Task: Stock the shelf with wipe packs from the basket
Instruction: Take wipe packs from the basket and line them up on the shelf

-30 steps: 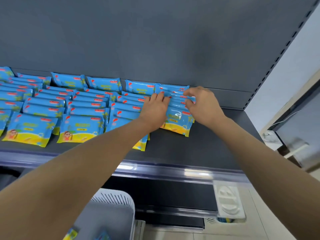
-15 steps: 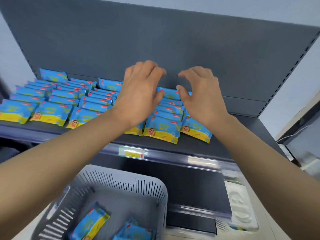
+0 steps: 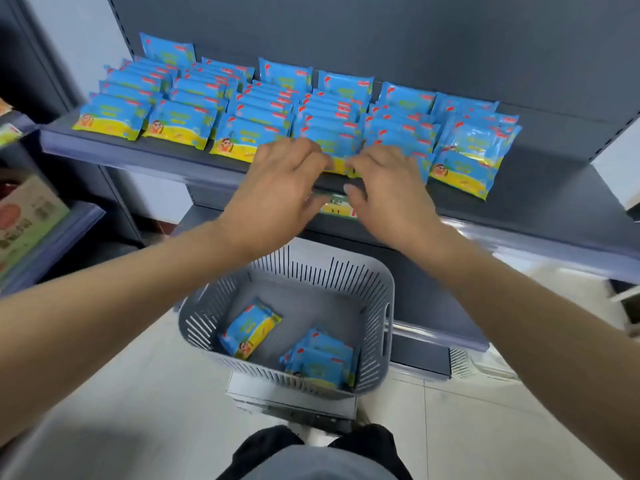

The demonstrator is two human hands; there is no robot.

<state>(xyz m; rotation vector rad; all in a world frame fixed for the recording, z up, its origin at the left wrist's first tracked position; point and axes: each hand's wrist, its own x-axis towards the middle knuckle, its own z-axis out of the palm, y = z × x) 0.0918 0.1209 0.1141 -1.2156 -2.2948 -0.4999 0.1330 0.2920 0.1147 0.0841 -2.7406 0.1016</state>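
Blue and yellow glossy film wraps the wipe packs (image 3: 180, 123), flat soft rectangles with crimped ends. They lie in overlapping rows that run from the back panel to the front edge of the shelf (image 3: 554, 174), a dark grey matte metal board with a pale plastic rail along its lip. A price label (image 3: 334, 206) sits on that rail, half hidden by the hands.

Both hands hover at the shelf's front edge, backs up and close together. The left hand (image 3: 277, 192) has a loose grip, its fingers gently bent, and nothing is held in it. The right hand (image 3: 388, 195) is the same, slack and holding nothing. Their fingertips lie at the yellow front edge of a middle-row pack, but motion blur hides whether they touch it.

Below stands the basket (image 3: 375, 306), grey plastic with slotted walls and rounded corners. Inside, a single pack (image 3: 249, 329) lies tilted towards the left wall, and a small stack (image 3: 322, 360) leans in the near right corner. Pale smooth floor tiles (image 3: 138, 393) surround the basket, and a printed cardboard box (image 3: 24, 220) rests on a lower shelf at far left.
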